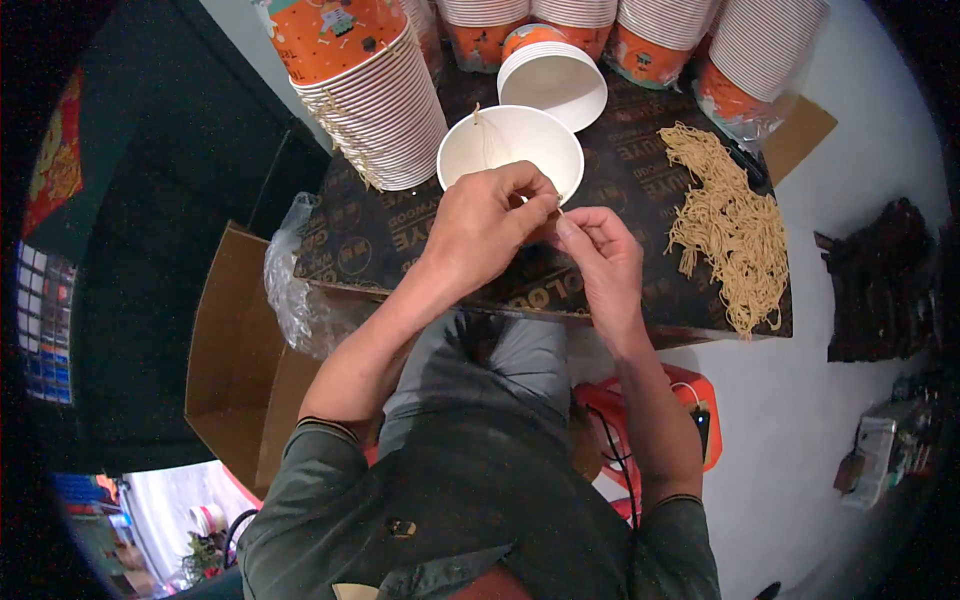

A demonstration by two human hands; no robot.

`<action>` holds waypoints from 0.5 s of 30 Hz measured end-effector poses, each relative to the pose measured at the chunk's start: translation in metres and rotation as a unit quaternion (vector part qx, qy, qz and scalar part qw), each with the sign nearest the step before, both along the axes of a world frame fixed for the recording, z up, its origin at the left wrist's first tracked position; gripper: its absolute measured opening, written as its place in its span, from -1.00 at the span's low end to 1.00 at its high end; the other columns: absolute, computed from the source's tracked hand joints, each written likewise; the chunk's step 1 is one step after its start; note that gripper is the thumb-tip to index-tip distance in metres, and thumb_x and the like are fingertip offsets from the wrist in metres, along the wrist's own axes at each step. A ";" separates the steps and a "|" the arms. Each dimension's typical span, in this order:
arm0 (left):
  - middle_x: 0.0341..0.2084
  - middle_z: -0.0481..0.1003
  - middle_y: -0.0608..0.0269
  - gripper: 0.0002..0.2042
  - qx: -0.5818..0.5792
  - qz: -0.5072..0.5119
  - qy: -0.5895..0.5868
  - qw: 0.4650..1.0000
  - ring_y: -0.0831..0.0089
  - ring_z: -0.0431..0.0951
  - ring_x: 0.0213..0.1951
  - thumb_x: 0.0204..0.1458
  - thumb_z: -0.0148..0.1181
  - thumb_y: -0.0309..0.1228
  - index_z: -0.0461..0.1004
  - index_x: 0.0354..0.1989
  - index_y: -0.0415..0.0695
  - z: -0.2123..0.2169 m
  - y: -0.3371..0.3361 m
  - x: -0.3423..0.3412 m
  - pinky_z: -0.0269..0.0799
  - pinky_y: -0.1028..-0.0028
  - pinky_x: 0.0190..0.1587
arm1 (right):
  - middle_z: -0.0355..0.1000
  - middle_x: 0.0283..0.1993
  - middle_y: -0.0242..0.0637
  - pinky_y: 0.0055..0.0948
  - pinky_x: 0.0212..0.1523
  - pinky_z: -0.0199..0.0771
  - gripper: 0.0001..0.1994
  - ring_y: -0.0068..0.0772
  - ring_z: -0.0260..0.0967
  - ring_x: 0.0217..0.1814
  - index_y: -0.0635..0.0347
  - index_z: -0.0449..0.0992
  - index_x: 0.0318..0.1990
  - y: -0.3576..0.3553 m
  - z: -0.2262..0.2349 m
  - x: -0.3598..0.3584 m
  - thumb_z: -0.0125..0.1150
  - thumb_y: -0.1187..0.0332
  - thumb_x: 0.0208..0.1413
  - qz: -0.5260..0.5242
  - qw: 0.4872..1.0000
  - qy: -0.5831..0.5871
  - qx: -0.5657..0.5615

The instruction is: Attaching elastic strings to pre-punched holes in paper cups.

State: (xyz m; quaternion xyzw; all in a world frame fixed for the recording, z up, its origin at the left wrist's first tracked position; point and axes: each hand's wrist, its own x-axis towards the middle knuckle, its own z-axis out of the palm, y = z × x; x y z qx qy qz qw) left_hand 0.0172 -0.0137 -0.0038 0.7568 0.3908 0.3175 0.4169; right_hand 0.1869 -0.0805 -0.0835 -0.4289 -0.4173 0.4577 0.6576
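A white paper bucket (pixel 548 138) stands at the table's near middle, its mouth toward me. A thin beige string (pixel 482 132) hangs at its far rim and runs down inside. At the near rim, my left hand (pixel 485 225) pinches the string with thumb and forefinger. Close beside it, my right hand (pixel 607 262) is also closed in a pinch on the string. The exact loop or knot between the fingertips is too small to tell. Behind this bucket, another orange and white paper bucket (pixel 553 85) lies tipped on its side.
A loose heap of beige strings (pixel 735 235) lies at the table's right. On the left leans a tall nested bucket stack (pixel 385 115) with strings along its side. Several wrapped stacks (pixel 655 45) line the back. A cardboard box (pixel 232 350) and clear plastic (pixel 290 285) are lower left.
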 end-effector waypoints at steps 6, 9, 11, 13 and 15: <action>-0.40 0.61 0.31 -0.83 -0.005 0.000 0.019 1.000 0.61 0.57 -0.35 0.36 0.28 -0.41 0.60 -0.18 -0.31 0.002 0.002 -0.001 0.53 0.50 -0.27 | 0.62 -0.16 -0.46 -0.63 -0.09 0.51 -0.88 -0.75 0.48 -0.15 0.29 0.63 -0.03 0.004 -0.002 0.002 0.34 0.44 0.42 -0.015 1.000 -0.022 -0.004; -0.39 0.61 0.31 -0.82 0.017 -0.008 0.032 0.999 0.61 0.58 -0.34 0.37 0.26 -0.40 0.58 -0.18 -0.30 0.001 0.004 -0.002 0.53 0.49 -0.27 | 0.62 -0.16 -0.45 -0.63 -0.10 0.52 -0.88 -0.75 0.49 -0.14 0.29 0.63 -0.03 0.002 0.003 0.000 0.34 0.43 0.42 -0.038 0.998 -0.043 0.009; -0.40 0.60 0.31 -0.83 0.027 -0.005 0.043 0.999 0.61 0.58 -0.34 0.37 0.25 -0.40 0.57 -0.18 -0.29 0.004 0.002 -0.001 0.53 0.48 -0.27 | 0.63 -0.16 -0.42 -0.59 -0.08 0.54 -0.88 -0.71 0.51 -0.14 0.29 0.63 -0.04 0.001 0.008 -0.001 0.35 0.42 0.41 -0.051 0.996 -0.068 0.019; -0.40 0.60 0.30 -0.84 0.037 -0.002 0.054 0.998 0.60 0.58 -0.34 0.37 0.25 -0.41 0.56 -0.18 -0.28 0.005 0.001 -0.001 0.53 0.47 -0.27 | 0.65 -0.15 -0.39 -0.55 -0.07 0.56 -0.88 -0.66 0.53 -0.14 0.28 0.64 -0.05 0.001 0.013 0.000 0.37 0.42 0.40 -0.065 0.993 -0.092 0.029; -0.41 0.59 0.29 -0.85 0.031 -0.004 0.048 0.998 0.59 0.58 -0.34 0.36 0.23 -0.42 0.54 -0.19 -0.28 0.004 0.002 -0.001 0.54 0.45 -0.26 | 0.67 -0.15 -0.29 -0.39 -0.05 0.60 -0.88 -0.44 0.62 -0.14 0.23 0.64 -0.09 0.002 0.017 0.002 0.41 0.41 0.32 -0.130 0.959 -0.245 0.066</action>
